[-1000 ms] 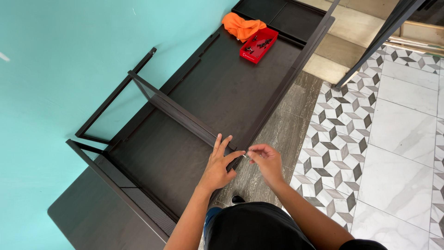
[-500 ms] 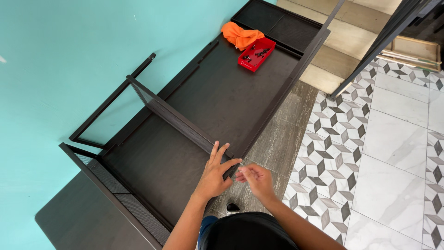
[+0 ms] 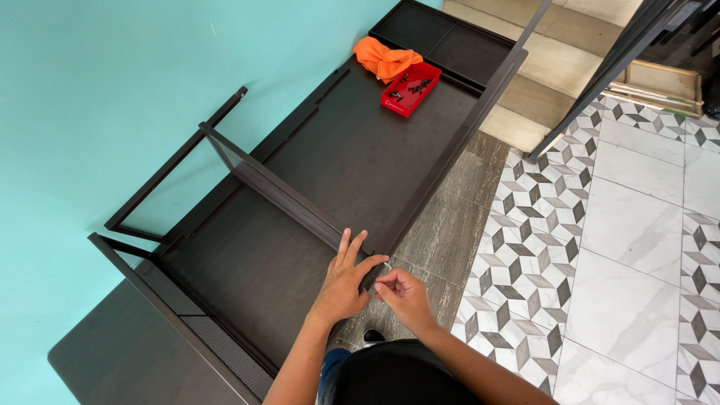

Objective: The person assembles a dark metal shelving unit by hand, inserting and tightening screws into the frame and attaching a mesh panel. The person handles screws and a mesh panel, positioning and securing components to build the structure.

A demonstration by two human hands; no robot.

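Head view, left hand (image 3: 343,283) still spread on dark frame (image 3: 420,199), right hand (image 3: 401,294) pinched shut, barely moved

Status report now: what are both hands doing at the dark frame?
Left hand flat on dark frame edge. Right hand pinched beside it; what it holds, too small to tell. Red tray and orange cloth far off, nothing blocking.

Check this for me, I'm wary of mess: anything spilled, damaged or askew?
Nothing stands out. The dark shelf unit lies on its back undamaged; small dark fasteners stay inside the red tray, beside a crumpled orange cloth.
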